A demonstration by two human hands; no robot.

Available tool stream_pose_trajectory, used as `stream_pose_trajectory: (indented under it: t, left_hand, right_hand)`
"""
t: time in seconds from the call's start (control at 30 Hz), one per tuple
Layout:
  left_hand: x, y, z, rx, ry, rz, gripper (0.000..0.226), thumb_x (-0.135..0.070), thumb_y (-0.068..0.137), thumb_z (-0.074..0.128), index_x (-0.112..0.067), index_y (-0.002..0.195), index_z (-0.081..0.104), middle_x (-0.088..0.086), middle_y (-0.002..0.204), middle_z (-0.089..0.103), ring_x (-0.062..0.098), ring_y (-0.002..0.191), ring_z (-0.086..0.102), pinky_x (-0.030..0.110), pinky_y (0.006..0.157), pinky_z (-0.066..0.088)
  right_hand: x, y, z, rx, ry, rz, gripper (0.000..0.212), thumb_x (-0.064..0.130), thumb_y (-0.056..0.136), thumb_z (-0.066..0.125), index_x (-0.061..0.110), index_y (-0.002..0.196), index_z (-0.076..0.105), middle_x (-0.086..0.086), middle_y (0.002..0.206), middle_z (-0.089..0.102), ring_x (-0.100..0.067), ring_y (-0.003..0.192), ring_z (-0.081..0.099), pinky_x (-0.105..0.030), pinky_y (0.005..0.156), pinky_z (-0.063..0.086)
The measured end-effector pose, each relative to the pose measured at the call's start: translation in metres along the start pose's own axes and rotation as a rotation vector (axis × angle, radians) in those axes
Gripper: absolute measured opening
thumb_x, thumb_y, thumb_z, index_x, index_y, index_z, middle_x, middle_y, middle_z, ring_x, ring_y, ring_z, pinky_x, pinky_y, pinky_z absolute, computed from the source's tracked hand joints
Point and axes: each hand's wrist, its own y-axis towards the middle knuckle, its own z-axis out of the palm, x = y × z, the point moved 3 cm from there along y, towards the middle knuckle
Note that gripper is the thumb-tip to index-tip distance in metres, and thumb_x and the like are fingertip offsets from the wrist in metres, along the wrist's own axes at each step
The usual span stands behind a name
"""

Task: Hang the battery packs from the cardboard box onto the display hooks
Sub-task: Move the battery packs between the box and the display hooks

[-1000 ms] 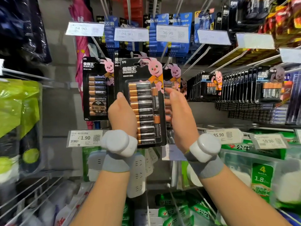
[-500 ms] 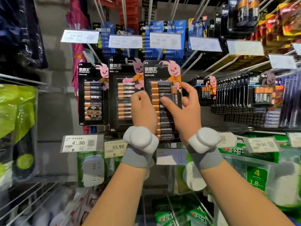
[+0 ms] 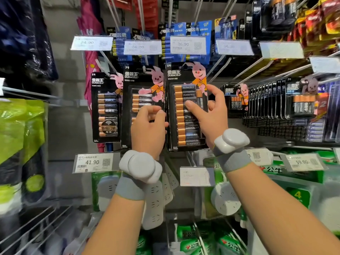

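The battery pack is gripped by the right hand: the thumb is laid across the clear blister front, while the fingers are wrapped round the right edge and behind the card. The pack is held upright in front of the display, directly below a price tag marked 36.90. Whether its top is threaded onto a hook cannot be told.

The left hand is raised just beside the pack's left edge, with its fingers curled in front of the lower half of a second pack. Whether anything is pinched by this hand cannot be told. A white wrist unit on a grey band is worn on each forearm.

The second pack is hung to the left of the gripped one, their edges overlapping or touching. Further left, a third pack with a round label on its front is hung well clear of both hands. Under it a price tag marked 41.90 is fixed.

To the right, bare display hooks are seen slanting up toward further tags, and a dense row of smaller battery packs is hung beyond them. White power strips are displayed below the hands, partly hidden by the forearms. At the far left a green bag is hung.
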Motion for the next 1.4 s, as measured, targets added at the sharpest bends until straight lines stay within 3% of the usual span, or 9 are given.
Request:
stream_pose_trajectory:
  t: [0.33, 0.53, 0.67, 0.9, 1.13, 1.27, 1.4]
  left_hand:
    - [0.005, -0.004, -0.004, -0.004, 0.043, 0.024, 0.016, -0.019, 0.094, 0.055, -0.034, 0.089, 0.056, -0.002, 0.098, 0.069, 0.012, 0.09, 0.068, 0.044, 0.087, 0.056]
    - [0.005, -0.003, -0.005, 0.011, 0.005, 0.003, 0.017, -0.016, 0.095, 0.053, -0.032, 0.089, 0.056, -0.001, 0.098, 0.069, 0.01, 0.087, 0.069, 0.038, 0.081, 0.058]
    - [0.005, -0.004, -0.005, 0.025, 0.002, 0.007, 0.018, -0.014, 0.096, 0.052, -0.03, 0.09, 0.056, -0.002, 0.096, 0.069, 0.011, 0.085, 0.069, 0.034, 0.077, 0.058]
    - [0.006, -0.005, -0.008, 0.034, -0.006, -0.006, 0.018, -0.013, 0.097, 0.051, -0.029, 0.09, 0.056, -0.003, 0.094, 0.069, 0.012, 0.083, 0.069, 0.032, 0.076, 0.058]
    - [0.009, -0.006, -0.006, 0.029, 0.013, 0.009, 0.018, -0.012, 0.096, 0.052, -0.029, 0.091, 0.056, -0.005, 0.093, 0.069, 0.007, 0.081, 0.069, 0.036, 0.08, 0.059]
    - [0.009, -0.007, -0.006, 0.023, 0.017, 0.023, 0.017, -0.013, 0.096, 0.052, -0.029, 0.092, 0.056, -0.005, 0.092, 0.069, 0.006, 0.082, 0.069, 0.036, 0.079, 0.059]
    - [0.01, -0.007, -0.005, 0.032, 0.026, 0.034, 0.016, -0.015, 0.095, 0.053, -0.03, 0.092, 0.056, -0.002, 0.095, 0.069, 0.006, 0.083, 0.069, 0.038, 0.08, 0.059]
  right_hand:
    - [-0.016, -0.003, 0.0, -0.023, 0.034, 0.052, 0.054, 0.016, 0.078, 0.077, 0.032, 0.119, 0.045, -0.011, 0.11, 0.066, -0.024, 0.095, 0.067, -0.049, 0.086, 0.055]
    - [-0.023, 0.001, 0.003, -0.047, -0.036, 0.051, 0.054, 0.014, 0.078, 0.077, 0.029, 0.12, 0.045, -0.012, 0.114, 0.062, -0.024, 0.095, 0.066, -0.048, 0.086, 0.054]
    - [-0.029, 0.002, 0.006, -0.046, -0.043, 0.05, 0.055, 0.012, 0.08, 0.075, 0.023, 0.125, 0.047, -0.005, 0.114, 0.062, -0.012, 0.094, 0.064, -0.044, 0.09, 0.053]
    - [-0.04, -0.004, 0.01, -0.061, -0.087, 0.038, 0.059, 0.033, 0.071, 0.075, 0.038, 0.121, 0.044, -0.004, 0.125, 0.056, -0.019, 0.109, 0.059, -0.046, 0.096, 0.049]
    - [-0.046, -0.008, 0.013, -0.095, -0.104, 0.054, 0.064, 0.045, 0.066, 0.072, 0.038, 0.124, 0.044, -0.005, 0.124, 0.052, -0.021, 0.113, 0.054, -0.047, 0.099, 0.046]
    - [-0.046, -0.01, 0.014, -0.099, -0.159, 0.076, 0.062, 0.031, 0.079, 0.075, 0.03, 0.133, 0.044, 0.0, 0.118, 0.043, -0.018, 0.11, 0.046, -0.041, 0.101, 0.042]
    - [-0.05, -0.013, 0.009, -0.102, -0.168, 0.097, 0.058, 0.034, 0.08, 0.074, 0.028, 0.13, 0.046, 0.0, 0.115, 0.04, -0.018, 0.107, 0.048, -0.038, 0.098, 0.045]
